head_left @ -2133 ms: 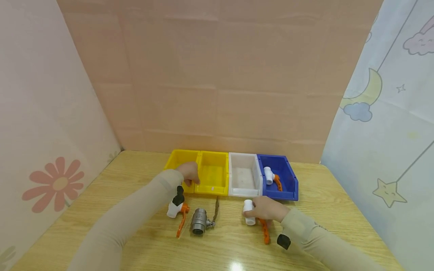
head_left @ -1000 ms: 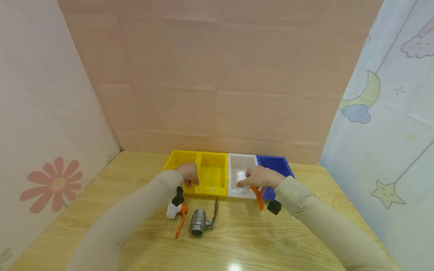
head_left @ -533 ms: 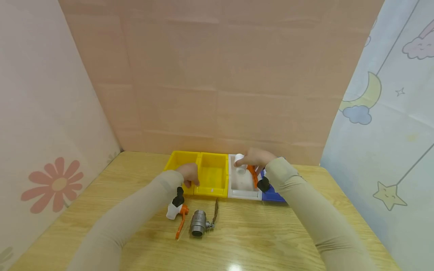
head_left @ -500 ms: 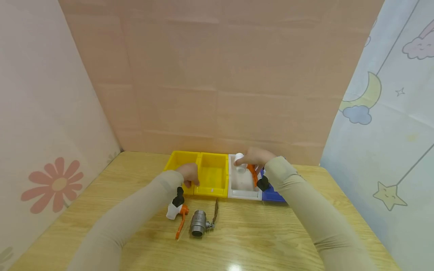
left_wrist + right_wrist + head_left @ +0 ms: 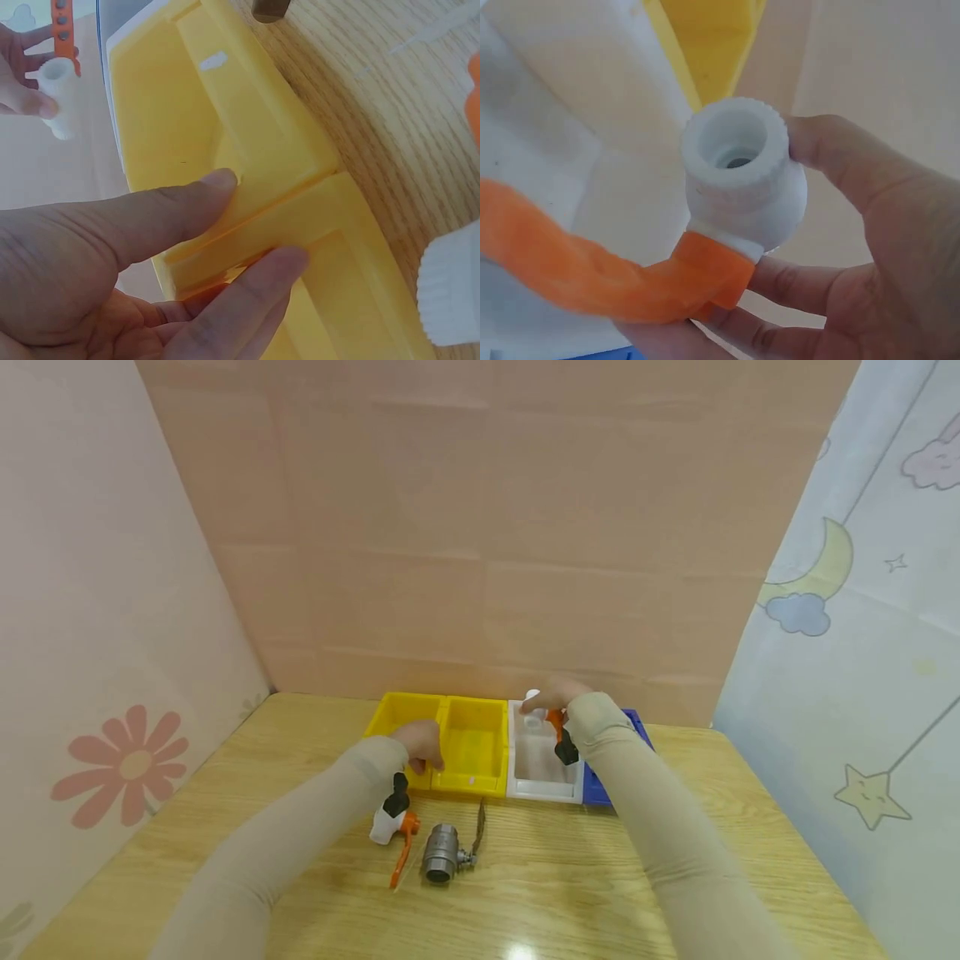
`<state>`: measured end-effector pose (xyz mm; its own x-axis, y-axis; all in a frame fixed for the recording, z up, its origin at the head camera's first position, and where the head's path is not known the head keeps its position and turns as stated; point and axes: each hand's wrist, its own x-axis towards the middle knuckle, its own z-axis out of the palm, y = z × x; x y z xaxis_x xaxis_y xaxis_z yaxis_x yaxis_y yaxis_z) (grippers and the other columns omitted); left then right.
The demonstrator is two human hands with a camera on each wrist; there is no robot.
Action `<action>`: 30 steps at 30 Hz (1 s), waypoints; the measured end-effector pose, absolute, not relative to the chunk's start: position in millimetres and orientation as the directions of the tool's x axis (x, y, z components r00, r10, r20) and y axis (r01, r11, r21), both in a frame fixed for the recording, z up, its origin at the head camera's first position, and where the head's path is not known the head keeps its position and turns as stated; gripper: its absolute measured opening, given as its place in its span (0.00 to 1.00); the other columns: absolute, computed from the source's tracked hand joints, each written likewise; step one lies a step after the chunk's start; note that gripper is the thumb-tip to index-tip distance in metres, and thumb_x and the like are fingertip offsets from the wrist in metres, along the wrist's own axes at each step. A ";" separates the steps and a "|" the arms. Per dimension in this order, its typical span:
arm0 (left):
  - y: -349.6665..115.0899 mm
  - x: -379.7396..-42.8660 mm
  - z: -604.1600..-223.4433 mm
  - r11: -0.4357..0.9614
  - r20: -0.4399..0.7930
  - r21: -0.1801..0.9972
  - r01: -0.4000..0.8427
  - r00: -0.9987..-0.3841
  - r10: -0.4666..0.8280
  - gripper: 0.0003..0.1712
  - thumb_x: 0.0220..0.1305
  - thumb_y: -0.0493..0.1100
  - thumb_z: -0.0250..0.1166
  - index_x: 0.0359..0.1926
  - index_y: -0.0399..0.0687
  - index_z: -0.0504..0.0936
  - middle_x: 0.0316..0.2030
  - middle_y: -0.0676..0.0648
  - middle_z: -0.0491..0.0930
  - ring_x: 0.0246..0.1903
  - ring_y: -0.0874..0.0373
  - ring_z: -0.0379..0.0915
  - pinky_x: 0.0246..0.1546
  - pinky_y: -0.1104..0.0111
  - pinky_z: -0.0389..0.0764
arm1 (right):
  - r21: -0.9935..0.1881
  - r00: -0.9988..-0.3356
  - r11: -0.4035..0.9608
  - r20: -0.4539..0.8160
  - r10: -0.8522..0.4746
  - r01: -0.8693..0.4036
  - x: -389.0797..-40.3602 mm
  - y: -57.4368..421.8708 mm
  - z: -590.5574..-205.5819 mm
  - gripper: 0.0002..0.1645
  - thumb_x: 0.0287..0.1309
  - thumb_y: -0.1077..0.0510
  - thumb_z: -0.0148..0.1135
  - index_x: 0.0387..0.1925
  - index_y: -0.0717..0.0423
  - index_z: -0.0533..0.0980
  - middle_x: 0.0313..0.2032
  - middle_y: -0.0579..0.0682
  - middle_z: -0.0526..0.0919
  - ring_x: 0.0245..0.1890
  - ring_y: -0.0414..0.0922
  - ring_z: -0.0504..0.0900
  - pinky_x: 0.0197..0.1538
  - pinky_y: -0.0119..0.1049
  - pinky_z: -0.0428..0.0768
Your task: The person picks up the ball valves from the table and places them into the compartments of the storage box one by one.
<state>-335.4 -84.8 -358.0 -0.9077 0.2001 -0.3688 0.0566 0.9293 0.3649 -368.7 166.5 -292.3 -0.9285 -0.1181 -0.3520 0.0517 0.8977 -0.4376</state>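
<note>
There are 2 hands, 1 left hand (image 5: 423,743) and 1 right hand (image 5: 553,693), in 2 beige sleeves (image 5: 660,827), and 1 table (image 5: 540,877). Bins number 4: 2 yellow bins (image 5: 472,743), 1 white bin (image 5: 545,790) and 1 blue bin (image 5: 595,791), whose contents are too hidden to count. Valves in sight come to 3, 2 white valves (image 5: 739,199) with 2 orange levers (image 5: 592,281) plus 1 metal valve (image 5: 441,853), and 2 side walls (image 5: 90,568) show 1 red flower (image 5: 135,765) and 1 crescent moon (image 5: 836,560).

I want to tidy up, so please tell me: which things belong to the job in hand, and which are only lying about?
Likely the job:
orange-handled white valve, held by the right hand
white bin beneath
yellow bins, gripped by the left hand

Only lying about, perhaps:
metal lever valve
second orange-handled white valve
blue bin
</note>
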 end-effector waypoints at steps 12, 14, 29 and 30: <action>-84.2 -331.0 -353.0 0.931 -0.363 0.361 0.058 -0.910 0.198 0.10 0.56 0.40 0.72 0.34 0.37 0.82 0.20 0.45 0.78 0.17 0.56 0.78 0.26 0.67 0.84 | -0.405 -0.953 0.913 -0.294 -0.077 0.051 -378.1 161.9 -315.3 0.30 0.50 0.42 0.71 0.44 0.62 0.76 0.38 0.56 0.76 0.35 0.51 0.76 0.26 0.32 0.73; -84.3 -330.5 -353.0 0.932 -0.364 0.359 0.052 -0.911 0.192 0.11 0.56 0.40 0.72 0.35 0.37 0.82 0.21 0.45 0.78 0.17 0.56 0.78 0.27 0.67 0.84 | -0.394 -0.954 0.918 -0.291 -0.073 0.049 -379.4 162.2 -318.4 0.30 0.50 0.42 0.71 0.44 0.62 0.76 0.38 0.55 0.76 0.33 0.49 0.75 0.27 0.32 0.73; -85.6 -323.9 -350.2 0.932 -0.357 0.359 0.049 -0.915 0.186 0.10 0.57 0.40 0.71 0.34 0.38 0.82 0.22 0.46 0.79 0.19 0.56 0.79 0.27 0.68 0.84 | -0.410 -0.972 0.911 -0.229 -0.049 0.051 -387.6 159.4 -353.8 0.25 0.44 0.49 0.76 0.36 0.64 0.78 0.35 0.55 0.78 0.29 0.48 0.75 0.27 0.33 0.75; -85.5 -323.9 -350.1 0.933 -0.357 0.357 0.049 -0.916 0.185 0.10 0.57 0.41 0.71 0.34 0.38 0.82 0.22 0.46 0.79 0.19 0.56 0.80 0.27 0.68 0.84 | -0.410 -0.972 0.910 -0.230 -0.042 0.058 -387.3 159.0 -356.0 0.26 0.44 0.49 0.76 0.38 0.64 0.78 0.35 0.55 0.78 0.30 0.48 0.75 0.28 0.33 0.76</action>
<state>-323.9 -85.5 -350.1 -0.9157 0.1850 -0.3568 0.0493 0.9327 0.3572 -387.3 159.0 -356.0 -0.9722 -0.0417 -0.2305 0.0583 0.9101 -0.4104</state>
